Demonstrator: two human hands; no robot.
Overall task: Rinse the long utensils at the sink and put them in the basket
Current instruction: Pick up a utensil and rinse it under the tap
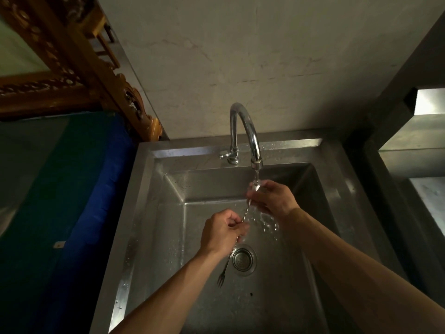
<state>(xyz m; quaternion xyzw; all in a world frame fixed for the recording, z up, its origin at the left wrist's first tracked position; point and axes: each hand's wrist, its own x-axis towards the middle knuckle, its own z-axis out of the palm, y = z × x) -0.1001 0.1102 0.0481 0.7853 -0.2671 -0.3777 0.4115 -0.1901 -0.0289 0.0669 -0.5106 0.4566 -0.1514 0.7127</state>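
Left hand (222,231) and right hand (271,198) both gripping a long fork (222,273) under running faucet (243,131).

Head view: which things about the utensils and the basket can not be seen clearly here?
- Basket: nowhere in the head view; its place cannot be told.
- Upper end of the utensil: hidden by the right hand and the water stream.
- Fork: its handle disappears behind the left hand, so whether it is the same piece cannot be told.
- Number of utensils held: unclear, too thin and dim.
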